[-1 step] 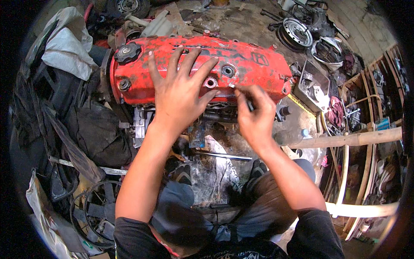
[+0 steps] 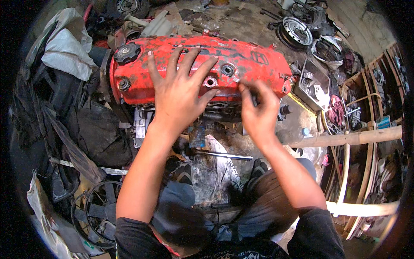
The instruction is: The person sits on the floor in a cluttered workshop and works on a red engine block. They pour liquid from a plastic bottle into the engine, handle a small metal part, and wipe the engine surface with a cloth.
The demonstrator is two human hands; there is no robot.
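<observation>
A red engine valve cover, scuffed and grimy, sits on an engine in front of me. My left hand lies on the cover, fingers spread, holding nothing. Right of it, my right hand is closed around a small tool whose short pale tip touches or nearly touches the cover; the rest is hidden in my fingers, and its kind is unclear. Two round holes, a dark-ringed one and a pale-rimmed one, lie between my hands. A black oil filler cap is at the cover's left end.
A metal bar lies on the floor below the engine. At the right are a metal tray of parts, a plastic bottle and a bamboo pole. Dark cloth drapes at the left. A wheel rim lies back right.
My right hand and the small tool's tip have shifted slightly right and up along the cover. My left hand has stayed in place.
</observation>
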